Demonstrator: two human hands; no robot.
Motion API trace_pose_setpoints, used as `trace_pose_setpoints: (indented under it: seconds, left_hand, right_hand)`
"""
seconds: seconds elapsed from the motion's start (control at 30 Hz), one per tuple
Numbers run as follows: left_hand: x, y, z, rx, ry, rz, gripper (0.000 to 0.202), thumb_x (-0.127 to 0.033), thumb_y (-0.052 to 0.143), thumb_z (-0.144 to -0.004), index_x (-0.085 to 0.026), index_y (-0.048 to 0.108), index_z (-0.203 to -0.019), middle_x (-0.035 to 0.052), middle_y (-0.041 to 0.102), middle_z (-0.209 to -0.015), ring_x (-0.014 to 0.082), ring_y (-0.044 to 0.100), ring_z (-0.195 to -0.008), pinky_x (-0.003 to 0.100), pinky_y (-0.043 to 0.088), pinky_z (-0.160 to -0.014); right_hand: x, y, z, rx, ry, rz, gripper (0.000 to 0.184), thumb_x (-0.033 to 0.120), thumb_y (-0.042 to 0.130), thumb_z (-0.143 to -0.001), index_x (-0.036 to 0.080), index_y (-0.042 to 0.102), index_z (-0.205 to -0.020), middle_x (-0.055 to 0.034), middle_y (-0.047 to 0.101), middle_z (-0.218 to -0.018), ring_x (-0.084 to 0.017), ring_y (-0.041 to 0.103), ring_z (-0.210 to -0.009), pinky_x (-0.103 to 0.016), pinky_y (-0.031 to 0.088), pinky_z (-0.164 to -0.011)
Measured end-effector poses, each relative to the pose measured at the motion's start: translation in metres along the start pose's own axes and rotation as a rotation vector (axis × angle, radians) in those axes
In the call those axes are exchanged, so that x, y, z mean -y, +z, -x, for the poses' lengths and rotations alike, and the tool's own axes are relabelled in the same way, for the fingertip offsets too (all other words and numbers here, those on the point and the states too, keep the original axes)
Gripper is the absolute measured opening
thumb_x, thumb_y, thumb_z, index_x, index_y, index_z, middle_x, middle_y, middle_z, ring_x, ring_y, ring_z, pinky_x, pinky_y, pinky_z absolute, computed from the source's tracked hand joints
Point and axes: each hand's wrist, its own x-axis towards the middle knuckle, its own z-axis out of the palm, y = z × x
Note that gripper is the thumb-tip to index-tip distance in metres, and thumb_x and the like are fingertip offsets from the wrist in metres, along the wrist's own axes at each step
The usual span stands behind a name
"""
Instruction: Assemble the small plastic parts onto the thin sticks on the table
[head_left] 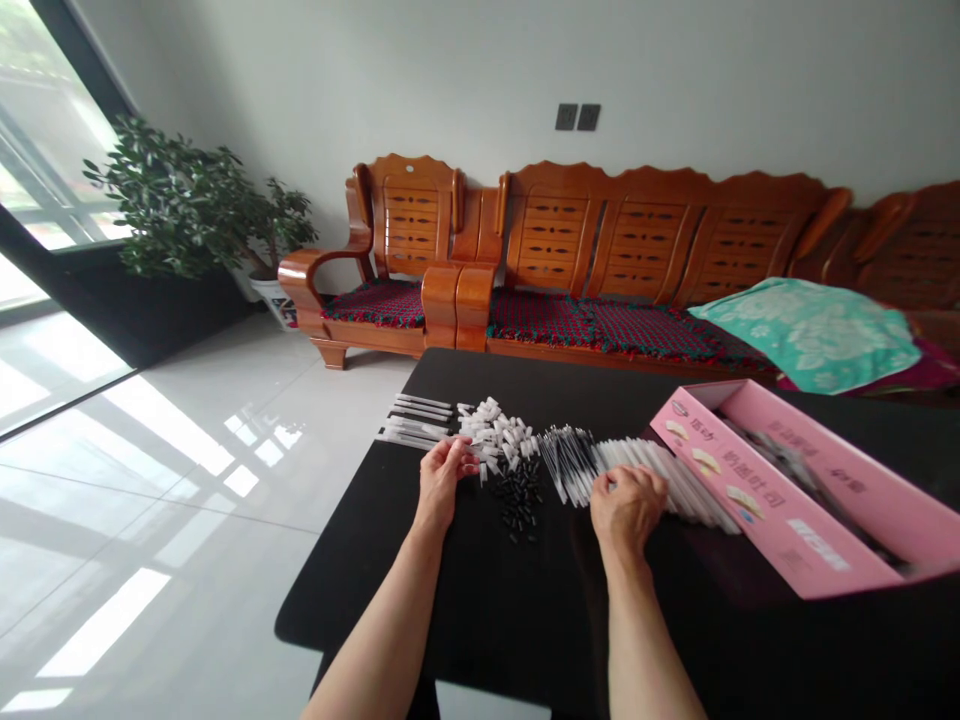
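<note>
My left hand (445,474) is closed in a pinch at the near left edge of a pile of small white caps (501,428); what lies between its fingertips is too small to make out. My right hand (628,500) is curled over the left part of a row of translucent plastic pen tubes (688,487). A pale bit shows between its fingers, but I cannot make out what it is. Between the hands lie thin dark-and-clear pen refills (568,460) and small black plugs (517,500). Slim white-grey pens (412,431) lie side by side left of the caps.
A long pink cardboard box (780,500) stands open on the right of the black table (517,610), with greyish pieces inside. Behind the table is a wooden sofa (559,235) with a turquoise cloth (817,335). A potted plant (202,205) stands by the window.
</note>
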Motion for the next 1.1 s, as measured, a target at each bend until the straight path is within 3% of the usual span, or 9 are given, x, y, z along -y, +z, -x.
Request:
trace_pose_setpoints:
  seconds: [0.17, 0.27, 0.37, 0.43, 0.6, 0.73, 0.83, 1.0, 1.1]
  left_hand:
    - [-0.002, 0.006, 0.006, 0.193, -0.023, -0.032, 0.04, -0.047, 0.075, -0.078, -0.011, 0.071, -0.094, 0.0035, 0.065, -0.071, 0.0142, 0.064, -0.065, 0.024, 0.054, -0.06]
    - [-0.003, 0.012, 0.012, 0.343, -0.038, -0.074, 0.039, -0.047, 0.073, -0.081, -0.012, 0.072, -0.098, 0.0061, 0.067, -0.077, 0.0161, 0.065, -0.069, 0.026, 0.054, -0.06]
    - [-0.004, 0.016, 0.016, 0.439, -0.028, -0.123, 0.036, -0.044, 0.072, -0.083, -0.011, 0.074, -0.099, 0.007, 0.068, -0.079, 0.0143, 0.062, -0.066, 0.023, 0.051, -0.056]
    - [-0.005, 0.016, 0.014, 0.422, -0.02, -0.13, 0.036, -0.042, 0.074, -0.082, -0.011, 0.075, -0.101, 0.0051, 0.066, -0.074, 0.0117, 0.058, -0.061, 0.021, 0.048, -0.053]
    - [-0.008, 0.008, 0.005, 0.226, -0.002, 0.032, 0.043, -0.042, 0.075, -0.08, -0.014, 0.073, -0.112, 0.0044, 0.066, -0.079, 0.0085, 0.053, -0.059, 0.019, 0.044, -0.052]
    - [-0.008, 0.007, 0.004, 0.236, -0.053, 0.076, 0.034, -0.042, 0.079, -0.077, -0.011, 0.076, -0.093, 0.0033, 0.063, -0.071, 0.0081, 0.052, -0.056, 0.019, 0.043, -0.051]
    - [-0.008, 0.01, 0.008, 0.27, -0.088, 0.096, 0.035, -0.041, 0.079, -0.077, -0.011, 0.076, -0.095, 0.0021, 0.062, -0.066, 0.0089, 0.054, -0.057, 0.019, 0.043, -0.053]
    - [-0.007, 0.012, 0.009, 0.247, -0.098, 0.095, 0.034, -0.041, 0.08, -0.075, -0.01, 0.076, -0.088, 0.0019, 0.063, -0.063, 0.0084, 0.053, -0.053, 0.019, 0.042, -0.052]
    - [-0.003, 0.012, 0.008, 0.168, -0.08, 0.065, 0.034, -0.041, 0.081, -0.073, -0.01, 0.077, -0.086, 0.0018, 0.063, -0.061, 0.0088, 0.053, -0.052, 0.02, 0.041, -0.052]
  right_hand:
    - [0.041, -0.007, -0.004, 0.018, -0.028, -0.31, 0.014, 0.027, 0.057, -0.09, 0.017, 0.066, -0.087, -0.012, 0.069, -0.092, -0.028, 0.058, -0.1, -0.051, 0.042, -0.098]
    - [0.078, -0.01, 0.002, 0.237, -0.064, -0.631, 0.022, 0.029, 0.048, -0.097, 0.018, 0.068, -0.096, -0.0108, 0.069, -0.095, -0.024, 0.062, -0.094, -0.04, 0.05, -0.088]
    - [0.102, -0.01, 0.01, 0.483, -0.075, -0.756, 0.026, 0.031, 0.048, -0.098, 0.017, 0.068, -0.107, -0.0098, 0.069, -0.094, -0.022, 0.064, -0.089, -0.035, 0.051, -0.081]
    - [0.106, -0.01, 0.011, 0.572, -0.055, -0.802, 0.027, 0.031, 0.048, -0.097, 0.017, 0.068, -0.109, -0.0085, 0.069, -0.091, -0.021, 0.065, -0.083, -0.032, 0.051, -0.077]
    - [0.1, -0.018, 0.004, 0.687, -0.004, -0.859, 0.024, 0.032, 0.052, -0.093, 0.017, 0.07, -0.094, -0.0037, 0.067, -0.075, -0.018, 0.063, -0.071, -0.027, 0.046, -0.068]
    - [0.102, -0.023, 0.001, 0.835, 0.071, -0.919, 0.031, 0.04, 0.052, -0.094, 0.017, 0.069, -0.086, 0.001, 0.057, -0.063, -0.014, 0.052, -0.058, -0.024, 0.037, -0.056]
    - [0.105, -0.022, 0.003, 0.927, 0.136, -0.996, 0.04, 0.047, 0.049, -0.095, 0.015, 0.069, -0.083, 0.0036, 0.046, -0.058, -0.011, 0.041, -0.053, -0.023, 0.029, -0.05]
    - [0.104, -0.018, 0.007, 0.996, 0.228, -1.096, 0.046, 0.052, 0.046, -0.096, 0.013, 0.07, -0.09, 0.0056, 0.038, -0.055, -0.01, 0.035, -0.05, -0.023, 0.024, -0.048]
    - [0.105, -0.018, 0.008, 0.924, 0.12, -1.006, 0.044, 0.047, 0.043, -0.099, 0.014, 0.069, -0.085, 0.004, 0.043, -0.056, -0.01, 0.039, -0.051, -0.024, 0.027, -0.051]
